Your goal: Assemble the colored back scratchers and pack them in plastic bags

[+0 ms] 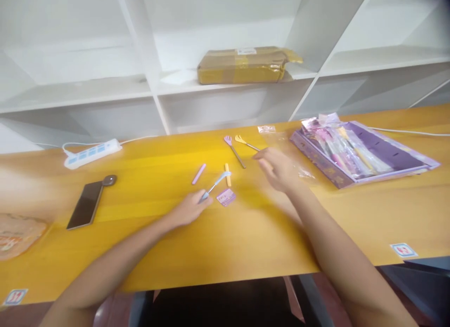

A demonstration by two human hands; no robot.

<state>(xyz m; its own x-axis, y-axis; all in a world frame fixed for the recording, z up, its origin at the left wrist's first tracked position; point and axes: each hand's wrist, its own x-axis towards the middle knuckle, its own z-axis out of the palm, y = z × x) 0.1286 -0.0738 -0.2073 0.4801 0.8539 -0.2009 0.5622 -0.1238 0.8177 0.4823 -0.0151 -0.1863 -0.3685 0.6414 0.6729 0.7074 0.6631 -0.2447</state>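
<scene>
My left hand (190, 208) is closed around the grey-blue handle of a blue back scratcher (218, 180), whose claw end points up and right over a yellow handle piece (228, 175). The fingers of my right hand (276, 167) are closed at the rod end of a yellow-clawed back scratcher (247, 143). Beside it lies a purple-clawed back scratcher (235, 151) with a bare metal rod. A loose purple handle piece (198, 174) rests left of the yellow one. Just in front of the blue claw is a small purple printed card (226, 197).
At right stands a purple display box (390, 177) holding several wrapped items (344, 148). Clear plastic wrappers (302, 171) lie by my right hand. A power strip (93, 153) and a dark phone-like slab (85, 205) are at left. A taped carton (242, 66) sits on the shelf.
</scene>
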